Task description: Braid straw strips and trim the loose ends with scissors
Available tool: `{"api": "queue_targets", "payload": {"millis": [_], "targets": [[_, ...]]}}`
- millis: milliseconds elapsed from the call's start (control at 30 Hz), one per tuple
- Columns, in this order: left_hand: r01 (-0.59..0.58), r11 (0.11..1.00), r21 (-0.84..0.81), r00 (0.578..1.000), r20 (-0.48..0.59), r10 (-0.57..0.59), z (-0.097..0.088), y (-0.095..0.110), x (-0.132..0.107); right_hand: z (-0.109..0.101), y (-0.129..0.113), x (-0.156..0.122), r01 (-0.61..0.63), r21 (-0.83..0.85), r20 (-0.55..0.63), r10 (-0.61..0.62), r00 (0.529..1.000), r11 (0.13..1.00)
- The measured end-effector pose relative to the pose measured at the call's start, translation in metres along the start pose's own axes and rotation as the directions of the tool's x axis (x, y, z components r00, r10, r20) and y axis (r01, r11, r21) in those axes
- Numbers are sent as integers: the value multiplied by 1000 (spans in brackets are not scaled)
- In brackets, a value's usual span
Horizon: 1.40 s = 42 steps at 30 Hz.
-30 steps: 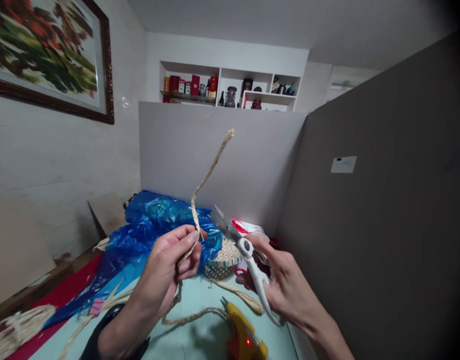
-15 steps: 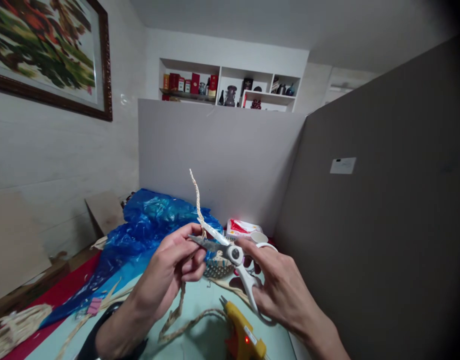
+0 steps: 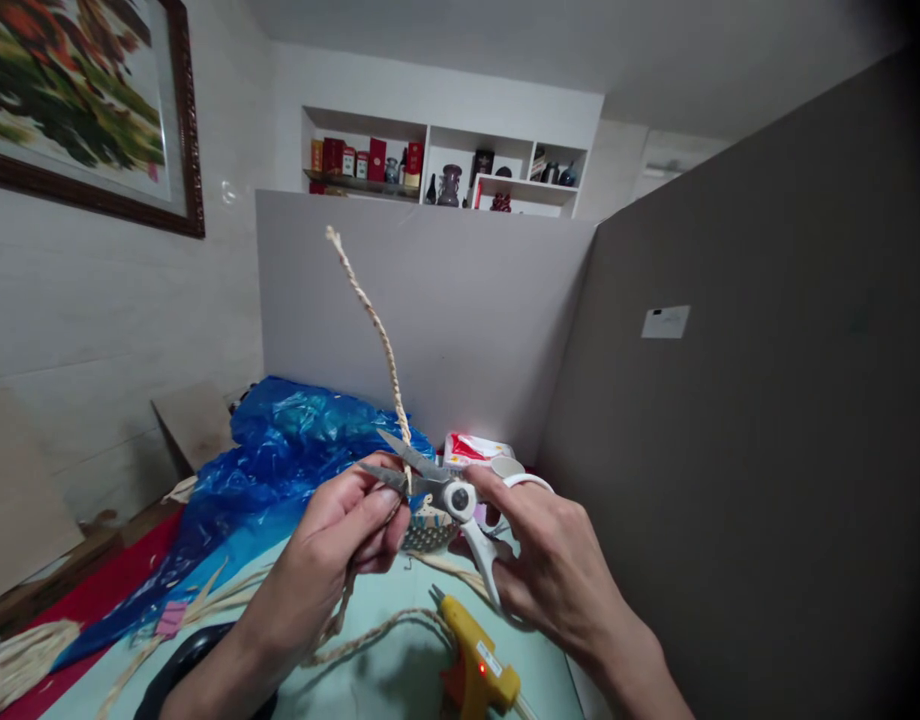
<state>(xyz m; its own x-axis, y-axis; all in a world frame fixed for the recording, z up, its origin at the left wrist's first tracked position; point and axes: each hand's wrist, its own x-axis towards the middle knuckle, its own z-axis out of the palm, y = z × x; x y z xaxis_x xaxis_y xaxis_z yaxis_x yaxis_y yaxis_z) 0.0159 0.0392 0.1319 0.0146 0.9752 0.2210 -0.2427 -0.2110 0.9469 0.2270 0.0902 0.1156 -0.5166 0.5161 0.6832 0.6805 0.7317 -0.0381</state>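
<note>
A braided cord (image 3: 381, 335) of pale straw-like fibre is pinched in my left hand (image 3: 359, 520); its free end stands up above the fingers and leans left. The cord's other length hangs below that hand and curves across the table. My right hand (image 3: 557, 550) grips white-handled scissors (image 3: 460, 500) by the loops. The blades are parted, pointing left, with the cord between them just above my left fingertips. Beyond the hands is a patterned bowl-like container (image 3: 430, 535), partly hidden by the scissors and fingers.
A yellow glue gun (image 3: 479, 645) with a lit red light lies on the pale green table surface (image 3: 385, 690). Crumpled blue plastic (image 3: 280, 450) spreads at left. Loose fibre (image 3: 25, 655) lies far left, a pink clip (image 3: 172, 618) nearby. Grey panels (image 3: 430, 300) stand behind and at right.
A longer stretch of cord now rises above my left fingers, leaning further left. The scissor blades are closed in more than before, still around the cord. The whole view has shifted slightly.
</note>
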Motion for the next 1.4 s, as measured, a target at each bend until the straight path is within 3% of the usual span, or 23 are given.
{"api": "queue_targets", "payload": {"millis": [633, 733, 800, 900, 1000, 1067, 1267, 1400], "targets": [[32, 999, -5, 999, -7, -32, 0, 2, -2, 11, 6, -3, -14, 117, 35, 10, 999, 993], [25, 1000, -18, 1000, -9, -25, -1, 1, 0, 9, 4, -1, -69, 239, 69, 54, 996, 969], [19, 999, -30, 1000, -14, -19, -2, 1, 1, 8, 2, 0, -157, 434, 99, 127, 987, 887], [19, 1000, -2, 1000, -24, -19, -2, 1, 2, 6, 0, 3, -337, 704, 164, 318, 934, 626], [26, 999, 20, 999, -25, -26, -1, 2, 2, 7, -1, 7, -446, 823, 278, 434, 857, 352], [34, 999, 17, 999, -14, -34, -1, 2, 1, 9, -3, 10, -459, 859, 328, 443, 835, 229], [87, 990, 113, 994, 49, -93, 4, 2, 2, 12, -17, 14, -418, 908, 373, 436, 819, 8], [136, 976, 168, 972, 166, -164, 11, -4, 0, 9, -24, 13, -355, 932, 348, 433, 832, -67]]}}
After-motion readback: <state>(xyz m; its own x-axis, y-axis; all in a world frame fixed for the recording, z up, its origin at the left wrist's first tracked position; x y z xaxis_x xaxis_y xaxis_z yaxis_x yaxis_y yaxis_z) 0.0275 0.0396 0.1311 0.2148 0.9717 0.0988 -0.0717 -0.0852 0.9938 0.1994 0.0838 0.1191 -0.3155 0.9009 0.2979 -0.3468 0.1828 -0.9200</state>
